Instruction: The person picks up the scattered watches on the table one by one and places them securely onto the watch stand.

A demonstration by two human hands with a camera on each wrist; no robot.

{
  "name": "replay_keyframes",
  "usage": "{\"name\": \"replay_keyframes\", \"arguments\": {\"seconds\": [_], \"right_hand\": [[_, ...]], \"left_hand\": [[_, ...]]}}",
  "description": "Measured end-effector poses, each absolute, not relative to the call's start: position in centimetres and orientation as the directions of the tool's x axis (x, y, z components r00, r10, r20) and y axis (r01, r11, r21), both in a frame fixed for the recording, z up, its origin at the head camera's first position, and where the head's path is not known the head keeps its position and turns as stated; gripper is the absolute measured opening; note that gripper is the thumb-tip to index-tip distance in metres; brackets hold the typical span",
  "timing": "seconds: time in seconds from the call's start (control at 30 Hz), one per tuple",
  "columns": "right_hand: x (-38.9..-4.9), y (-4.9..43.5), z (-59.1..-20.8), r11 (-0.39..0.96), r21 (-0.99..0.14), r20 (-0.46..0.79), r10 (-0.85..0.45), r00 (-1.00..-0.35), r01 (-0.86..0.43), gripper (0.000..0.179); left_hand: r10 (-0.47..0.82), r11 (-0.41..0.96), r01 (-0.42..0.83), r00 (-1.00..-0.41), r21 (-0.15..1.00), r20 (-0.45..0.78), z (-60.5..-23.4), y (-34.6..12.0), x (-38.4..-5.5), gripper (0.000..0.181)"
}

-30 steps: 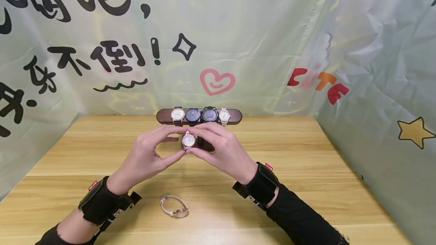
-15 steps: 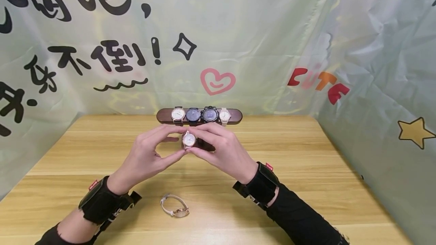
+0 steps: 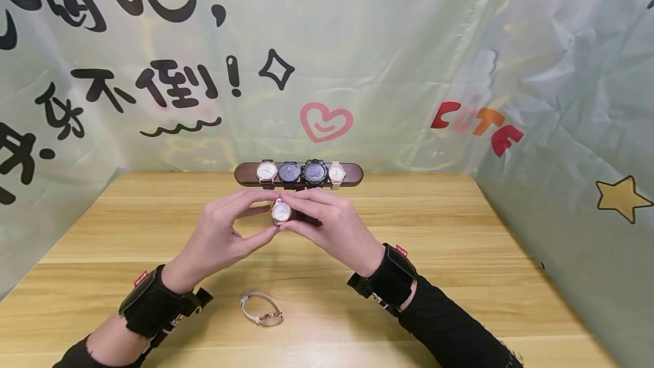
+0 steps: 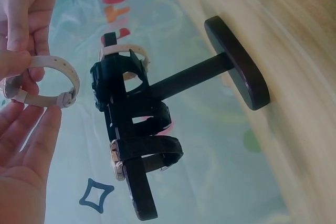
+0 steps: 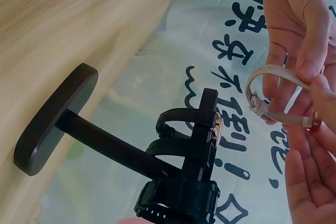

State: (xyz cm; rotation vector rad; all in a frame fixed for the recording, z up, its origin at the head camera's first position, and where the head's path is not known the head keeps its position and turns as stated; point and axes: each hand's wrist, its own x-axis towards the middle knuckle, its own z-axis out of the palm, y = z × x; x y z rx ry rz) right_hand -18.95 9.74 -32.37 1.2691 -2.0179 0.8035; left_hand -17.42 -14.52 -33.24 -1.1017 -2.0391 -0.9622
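Note:
Both hands hold up a watch [image 3: 281, 212] with a pale strap, rose-gold case and white dial, dial toward the head camera. My left hand [image 3: 219, 229] pinches it from the left, thumb below and fingertips above. From the other side my right hand [image 3: 339, 229] grips it the same way, and the fingertips of both hands meet around the case. The strap is a buckled loop [image 4: 73, 77] in the left wrist view. Beyond the hands stands a dark T-shaped watch stand [image 3: 247, 174] carrying several watches.
Another watch [image 3: 271, 319] with a white strap lies on the wooden table [image 3: 434, 231], nearer than the hands. The stand's rounded base [image 4: 244, 69] sits behind the hands, partly hidden in the head view. A printed cloth backdrop [image 3: 398, 44] encloses the back and sides.
The held watch has shifted very slightly left, and the right hand's fingers have dipped a little. The stand and the watch on the table have not moved.

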Motion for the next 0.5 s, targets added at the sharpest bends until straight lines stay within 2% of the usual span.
{"name": "replay_keyframes", "arguments": {"seconds": [0.2,0.37,0.5], "right_hand": [[-18.96,9.78,-32.3,0.333,-0.205,0.775,-0.52,-0.36,-0.92,0.051],[-18.95,9.82,-32.29,0.345,-0.232,0.772,-0.504,-0.387,-0.91,0.042],[-18.94,9.79,-32.24,0.345,-0.224,0.773,-0.507,-0.381,-0.912,0.039]], "left_hand": [[0.411,0.389,0.865,-0.472,0.318,0.78,-33.1,-14.63,-17.4,0.056],[0.407,0.375,0.858,-0.492,0.35,0.77,-32.92,-14.74,-17.27,0.056],[0.414,0.362,0.866,-0.48,0.344,0.774,-32.89,-14.76,-17.27,0.057]]}}
